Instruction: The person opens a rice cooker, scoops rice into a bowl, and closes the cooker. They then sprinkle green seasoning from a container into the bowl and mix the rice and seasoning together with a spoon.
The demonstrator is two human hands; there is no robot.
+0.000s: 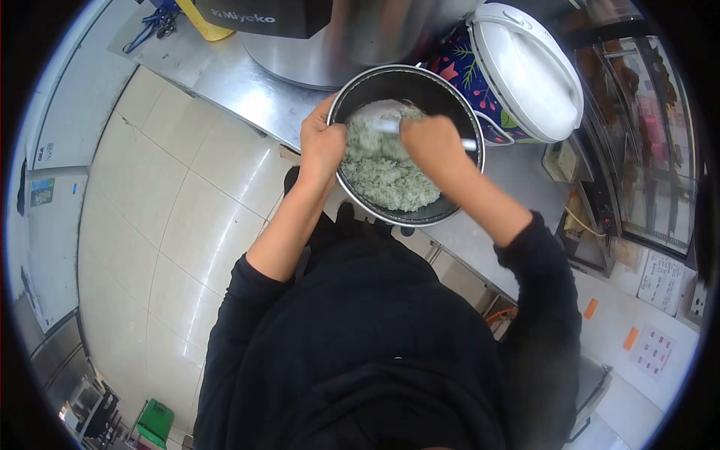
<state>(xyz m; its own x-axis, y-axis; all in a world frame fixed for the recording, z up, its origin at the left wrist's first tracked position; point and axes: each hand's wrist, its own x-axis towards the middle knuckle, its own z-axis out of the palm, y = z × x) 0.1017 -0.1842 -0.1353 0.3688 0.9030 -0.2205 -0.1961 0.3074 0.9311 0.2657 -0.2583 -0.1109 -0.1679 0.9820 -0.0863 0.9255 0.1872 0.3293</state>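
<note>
A round pot (pixel 390 81) with a dark inside and a pale rim is tilted toward me near the counter edge. Greenish-white rice (pixel 394 180) lies in it, heaped toward the near side. My left hand (pixel 322 142) is closed on the pot's left rim, thumb on the inside. Over the pot's middle, my right hand (pixel 436 146) is closed around a white rice paddle (pixel 470 144). The paddle's end sticks out to the right of the fist. Its blade, blurred by motion, reaches left into the rice.
A steel counter (pixel 247 94) runs behind the pot. On it stand a rice cooker with a white lid (pixel 529 64) and a large steel appliance marked Miyako (pixel 277 19). A glass display case (pixel 637 127) is at right, a white fridge (pixel 56 202) at left.
</note>
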